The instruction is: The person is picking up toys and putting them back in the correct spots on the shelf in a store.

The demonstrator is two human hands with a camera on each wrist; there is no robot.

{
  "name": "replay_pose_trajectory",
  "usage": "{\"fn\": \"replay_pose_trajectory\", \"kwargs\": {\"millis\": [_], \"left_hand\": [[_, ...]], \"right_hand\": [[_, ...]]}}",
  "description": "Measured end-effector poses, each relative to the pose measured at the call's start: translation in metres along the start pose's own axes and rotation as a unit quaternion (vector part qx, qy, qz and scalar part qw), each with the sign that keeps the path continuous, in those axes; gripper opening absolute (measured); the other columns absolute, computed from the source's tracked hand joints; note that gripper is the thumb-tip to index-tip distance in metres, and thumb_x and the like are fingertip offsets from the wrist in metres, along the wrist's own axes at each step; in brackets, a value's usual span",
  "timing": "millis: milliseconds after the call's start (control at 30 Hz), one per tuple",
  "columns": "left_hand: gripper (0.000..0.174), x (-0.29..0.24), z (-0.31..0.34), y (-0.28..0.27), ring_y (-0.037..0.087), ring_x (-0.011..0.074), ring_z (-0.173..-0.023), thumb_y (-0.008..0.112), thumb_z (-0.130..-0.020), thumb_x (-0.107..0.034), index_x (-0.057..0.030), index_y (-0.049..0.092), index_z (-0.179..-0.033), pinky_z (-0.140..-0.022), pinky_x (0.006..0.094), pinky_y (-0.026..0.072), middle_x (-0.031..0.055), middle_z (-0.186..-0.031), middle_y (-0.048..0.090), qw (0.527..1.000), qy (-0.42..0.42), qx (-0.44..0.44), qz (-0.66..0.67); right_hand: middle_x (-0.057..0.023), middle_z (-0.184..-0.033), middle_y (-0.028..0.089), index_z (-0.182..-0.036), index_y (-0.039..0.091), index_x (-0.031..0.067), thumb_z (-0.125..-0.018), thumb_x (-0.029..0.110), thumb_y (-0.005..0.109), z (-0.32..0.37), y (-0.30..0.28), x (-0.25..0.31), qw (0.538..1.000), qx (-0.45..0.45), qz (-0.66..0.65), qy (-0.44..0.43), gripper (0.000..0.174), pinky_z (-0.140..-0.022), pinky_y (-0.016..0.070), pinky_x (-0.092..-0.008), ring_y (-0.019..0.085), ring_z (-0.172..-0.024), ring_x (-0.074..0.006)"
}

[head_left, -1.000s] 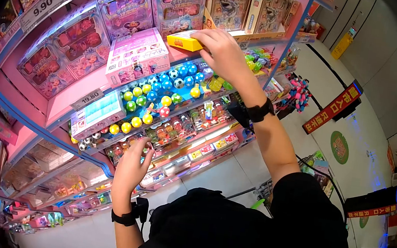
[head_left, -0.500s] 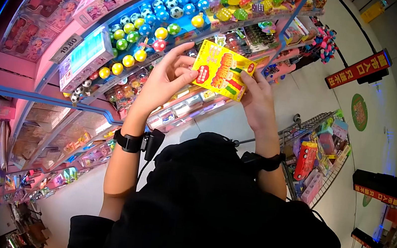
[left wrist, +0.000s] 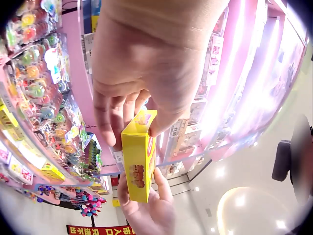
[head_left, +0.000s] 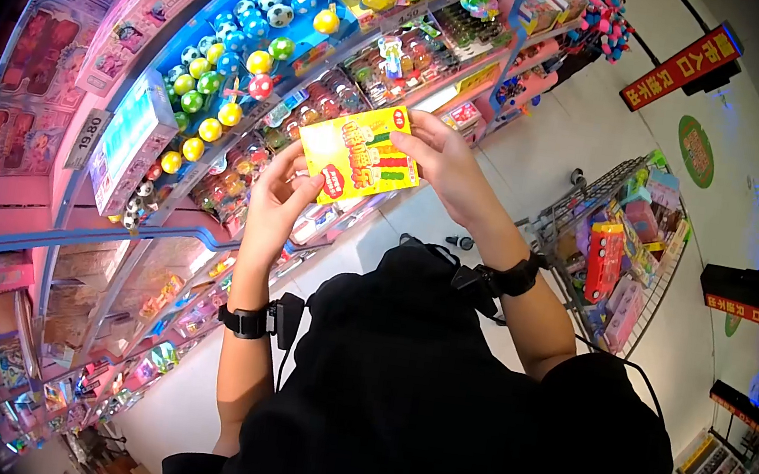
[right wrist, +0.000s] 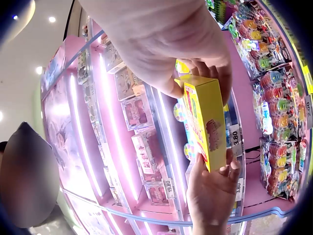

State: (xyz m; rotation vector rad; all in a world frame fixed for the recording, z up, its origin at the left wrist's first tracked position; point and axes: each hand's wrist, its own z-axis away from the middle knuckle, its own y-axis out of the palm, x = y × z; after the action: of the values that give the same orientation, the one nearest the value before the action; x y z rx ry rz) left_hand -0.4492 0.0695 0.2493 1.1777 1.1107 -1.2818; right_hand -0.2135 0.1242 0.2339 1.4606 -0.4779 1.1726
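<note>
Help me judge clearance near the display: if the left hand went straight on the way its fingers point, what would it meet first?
The yellow box, which the left hand holds together with the right hand. Past it the line seems to reach the toy shelf, though depth is unclear.

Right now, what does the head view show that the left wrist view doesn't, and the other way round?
Only the head view: the printed front face of the yellow box, the wire shopping cart loaded with toys, the person's black top, and the rows of coloured balls on the shelf.
Only the left wrist view: the box's narrow side panel edge-on, with the finger and thumb tips pinching its end up close.
Both: the left hand and right hand holding the box by opposite ends in front of pink toy shelves.
</note>
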Motion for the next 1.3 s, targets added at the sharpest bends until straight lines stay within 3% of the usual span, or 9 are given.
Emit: {"fn": "replay_pose_trajectory", "kwargs": {"millis": [100, 200, 400, 500, 667, 767, 867, 1100, 1300], "left_hand": [[0.054, 0.021, 0.017, -0.009, 0.065, 0.0155, -0.101, 0.064, -0.095, -0.005, 0.0043, 0.041, -0.143, -0.085, 0.0307, 0.0551, 0.0116, -0.118, 0.064, 0.998, -0.057, -0.008, -0.04], [0.051, 0.042, 0.038, -0.019, 0.065, 0.0155, -0.1, 0.064, -0.095, -0.005, 0.0056, 0.041, -0.14, -0.085, 0.0291, 0.0553, 0.0112, -0.118, 0.064, 0.994, -0.089, 0.008, -0.061], [0.049, 0.078, 0.098, -0.046, 0.068, 0.0159, -0.094, 0.064, -0.094, -0.005, 0.0035, 0.044, -0.138, -0.078, 0.0279, 0.0555, 0.0106, -0.116, 0.065, 0.989, -0.132, -0.009, -0.059], [0.049, 0.1, 0.131, -0.047, 0.068, 0.0163, -0.093, 0.064, -0.094, -0.002, 0.002, 0.044, -0.138, -0.078, 0.0267, 0.0564, 0.0094, -0.114, 0.065, 0.988, -0.144, 0.004, -0.052], [0.049, 0.208, 0.167, -0.053, 0.067, 0.0156, -0.093, 0.065, -0.092, -0.001, 0.0009, 0.045, -0.137, -0.077, 0.0267, 0.0566, 0.0106, -0.111, 0.063, 0.983, -0.155, 0.037, -0.09], [0.048, 0.272, 0.182, -0.055, 0.067, 0.0166, -0.092, 0.065, -0.092, 0.0, 0.0012, 0.045, -0.136, -0.076, 0.0274, 0.0572, 0.0115, -0.112, 0.06, 0.971, -0.233, 0.03, -0.042], [0.047, 0.326, 0.166, -0.051, 0.068, 0.0212, -0.095, 0.064, -0.094, -0.003, -0.0008, 0.044, -0.136, -0.08, 0.0308, 0.0592, 0.0131, -0.118, 0.059, 0.948, -0.319, 0.019, -0.008], [0.037, 0.504, 0.102, -0.052, 0.069, 0.0189, -0.093, 0.059, -0.1, -0.02, -0.0007, 0.048, -0.129, -0.076, 0.0299, 0.0581, 0.0135, -0.114, 0.064, 0.946, -0.323, 0.02, 0.034], [0.033, 0.549, 0.089, -0.047, 0.068, 0.0187, -0.096, 0.06, -0.1, -0.023, 0.0001, 0.049, -0.121, -0.076, 0.029, 0.0566, 0.0133, -0.114, 0.065, 0.946, -0.323, 0.006, 0.0]], "right_hand": [[-0.012, -0.109, 0.066, -0.14, 0.041, -0.0006, -0.097, 0.013, 0.062, 0.003, -0.005, -0.043, 0.999, -0.012, 0.034, -0.033, 0.05, -0.081, 0.0511, -0.0257, 0.064, -0.096, -0.0121], [-0.0121, -0.108, 0.067, -0.133, 0.047, -0.002, -0.096, 0.015, 0.063, 0.015, 0.002, -0.084, 0.996, -0.064, 0.065, -0.002, 0.044, -0.081, 0.0507, -0.0256, 0.064, -0.096, -0.0125], [-0.0103, -0.115, 0.068, -0.13, 0.052, -0.0008, -0.099, 0.017, 0.059, 0.065, 0.031, -0.132, 0.991, -0.063, 0.069, 0.098, 0.037, -0.084, 0.0492, -0.0248, 0.064, -0.102, -0.0113], [-0.0086, -0.116, 0.067, -0.131, 0.053, 0.0005, -0.099, 0.027, 0.058, 0.093, 0.031, -0.167, 0.977, -0.101, 0.113, 0.15, 0.042, -0.083, 0.049, -0.0259, 0.063, -0.1, -0.0116], [-0.0023, -0.104, 0.062, -0.132, 0.054, 0.005, -0.099, 0.033, 0.057, 0.14, -0.001, -0.277, 0.938, -0.145, 0.074, 0.305, 0.043, -0.081, 0.0531, -0.0311, 0.061, -0.096, -0.0106], [-0.0096, -0.117, 0.063, -0.131, 0.052, 0.0019, -0.099, 0.031, 0.057, 0.149, -0.011, -0.331, 0.919, -0.192, 0.005, 0.345, 0.044, -0.087, 0.0557, -0.0362, 0.065, -0.108, -0.0182], [-0.0106, -0.114, 0.064, -0.131, 0.052, 0.0004, -0.098, 0.026, 0.058, 0.141, -0.037, -0.394, 0.915, -0.232, -0.048, 0.328, 0.042, -0.087, 0.056, -0.0344, 0.066, -0.105, -0.0186], [-0.0087, -0.114, 0.065, -0.132, 0.055, 0.0021, -0.097, 0.026, 0.06, 0.066, -0.136, -0.503, 0.939, -0.253, 0.029, 0.233, 0.043, -0.087, 0.0535, -0.0307, 0.065, -0.102, -0.0148], [-0.0136, -0.114, 0.061, -0.129, 0.055, -0.0011, -0.095, 0.02, 0.065, 0.049, -0.173, -0.564, 0.956, -0.227, 0.001, 0.186, 0.041, -0.088, 0.0547, -0.0317, 0.064, -0.103, -0.0188]]}}
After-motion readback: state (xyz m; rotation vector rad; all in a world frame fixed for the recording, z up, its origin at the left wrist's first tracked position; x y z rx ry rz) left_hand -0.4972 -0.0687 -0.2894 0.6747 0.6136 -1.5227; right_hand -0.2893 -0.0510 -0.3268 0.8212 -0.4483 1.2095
